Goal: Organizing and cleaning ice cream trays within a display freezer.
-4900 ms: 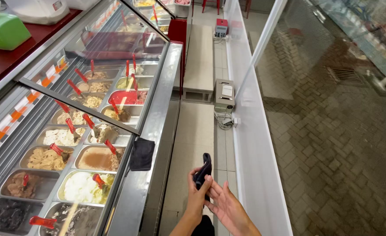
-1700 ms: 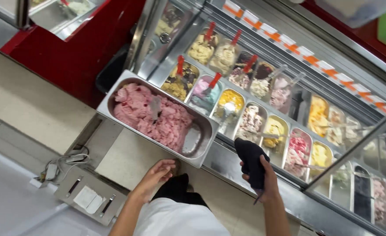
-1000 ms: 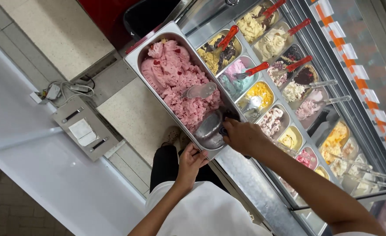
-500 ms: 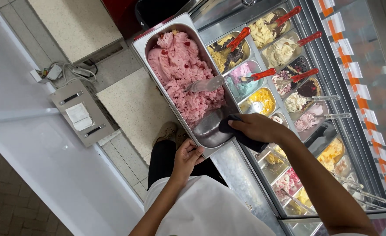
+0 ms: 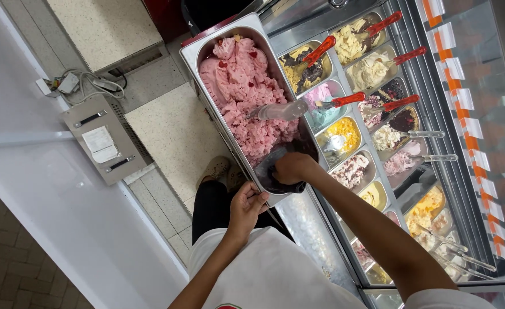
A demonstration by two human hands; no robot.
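Display freezer fills the right half of the frame, rows of small tubs of ice cream in many colours, most with red-handled or clear scoops stuck in. White wall panel runs down the left side; tiled floor in the centre-left, with a grey box and a tangle of cables at upper left.

Big steel pan sits upper centre, tilted out over the freezer's near edge, mostly full of pink ice cream with red bits. Its lower end is scraped bare. A clear spatula lies on the pink mass, centre frame.

Right hand is curled tight around a dark cloth or scraper, cannot tell which, pressed into the pan's bare lower end. Left hand just below, fingers hooked over the pan's bottom rim, bracing it. Person's white top fills bottom centre.

Step in hand, by my read: wiping or scraping the emptied end of the pan while steadying it. Next move likely calls for a firm left-hand hold so the pan does not tip off the edge, and working the right hand along the wall toward the pink mass without knocking the spatula.
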